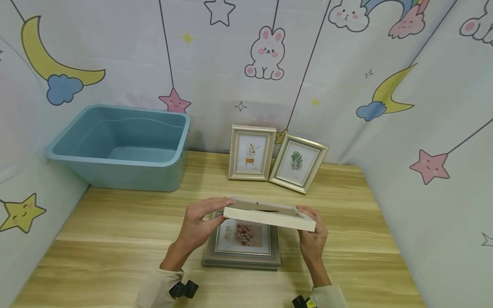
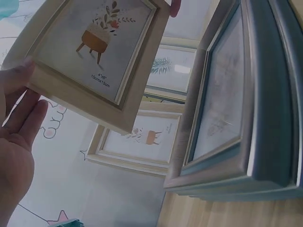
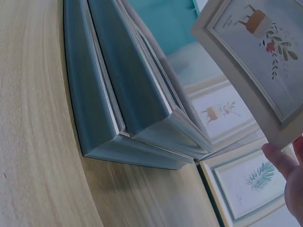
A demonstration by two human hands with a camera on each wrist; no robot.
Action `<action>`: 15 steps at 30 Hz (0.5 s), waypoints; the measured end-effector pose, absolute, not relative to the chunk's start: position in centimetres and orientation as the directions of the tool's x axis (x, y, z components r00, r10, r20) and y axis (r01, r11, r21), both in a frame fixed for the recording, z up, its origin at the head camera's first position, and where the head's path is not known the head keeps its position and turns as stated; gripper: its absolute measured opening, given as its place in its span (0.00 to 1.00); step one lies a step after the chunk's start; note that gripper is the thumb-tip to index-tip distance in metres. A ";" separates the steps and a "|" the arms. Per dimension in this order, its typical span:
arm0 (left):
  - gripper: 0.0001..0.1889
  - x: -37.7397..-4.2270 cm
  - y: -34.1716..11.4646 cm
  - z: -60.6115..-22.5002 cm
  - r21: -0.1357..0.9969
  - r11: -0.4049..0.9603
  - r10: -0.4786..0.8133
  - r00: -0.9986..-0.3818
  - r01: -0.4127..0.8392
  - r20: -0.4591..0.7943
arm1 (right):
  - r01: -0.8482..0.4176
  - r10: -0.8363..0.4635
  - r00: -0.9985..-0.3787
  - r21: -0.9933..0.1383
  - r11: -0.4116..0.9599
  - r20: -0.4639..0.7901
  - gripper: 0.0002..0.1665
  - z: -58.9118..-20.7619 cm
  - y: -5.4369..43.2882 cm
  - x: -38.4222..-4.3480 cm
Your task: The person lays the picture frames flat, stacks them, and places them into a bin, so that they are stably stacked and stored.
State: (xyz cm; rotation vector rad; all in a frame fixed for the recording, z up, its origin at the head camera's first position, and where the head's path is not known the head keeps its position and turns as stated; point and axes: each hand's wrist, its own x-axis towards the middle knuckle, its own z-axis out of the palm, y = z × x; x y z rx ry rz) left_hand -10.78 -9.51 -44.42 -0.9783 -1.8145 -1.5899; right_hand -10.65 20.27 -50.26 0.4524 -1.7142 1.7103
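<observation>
A cream picture frame (image 1: 269, 217) is held up, tilted, above a stack of silvery-grey picture frames (image 1: 242, 259). Its back and lower edge show in the head view; in the left wrist view its front bears a potted-plant print (image 2: 97, 40). My left hand (image 1: 198, 224) pinches its left end between thumb and fingers. At the opposite end, my right hand (image 1: 313, 239) grips the corner. The top frame of the stack holds a pink flower print (image 1: 248, 235), partly hidden behind the raised frame. Two stacked frames show edge-on in the right wrist view, one directly on the other (image 3: 137, 80).
Against the back wall lean a cream frame with a potted-plant print (image 1: 252, 153) and a gold frame with a green leaf (image 1: 298, 163), side by side. A blue plastic tub (image 1: 131, 175) stands at the back left of the wooden table (image 1: 96, 256). Cartoon-printed cloth (image 1: 219, 64) surrounds it.
</observation>
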 end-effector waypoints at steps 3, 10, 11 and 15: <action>0.27 -10.7 -9.5 -44.7 0.617 0.033 0.150 -0.615 0.786 0.775 | -0.651 0.207 -0.734 -0.757 0.058 0.647 0.14 -50.3 20.1 -10.5; 0.26 -10.8 -9.4 -45.1 0.641 -0.032 0.055 -0.639 0.767 0.767 | -0.715 0.120 -0.689 -0.697 0.049 0.715 0.25 -50.1 19.5 -10.6; 0.26 -10.9 -9.4 -45.2 0.642 -0.041 0.043 -0.641 0.766 0.767 | -0.727 0.105 -0.676 -0.683 0.072 0.730 0.27 -50.0 19.4 -10.6; 0.26 -11.1 -9.3 -45.2 0.659 -0.065 0.012 -0.659 0.750 0.752 | -0.756 0.049 -0.625 -0.620 0.210 0.779 0.31 -50.0 19.2 -10.7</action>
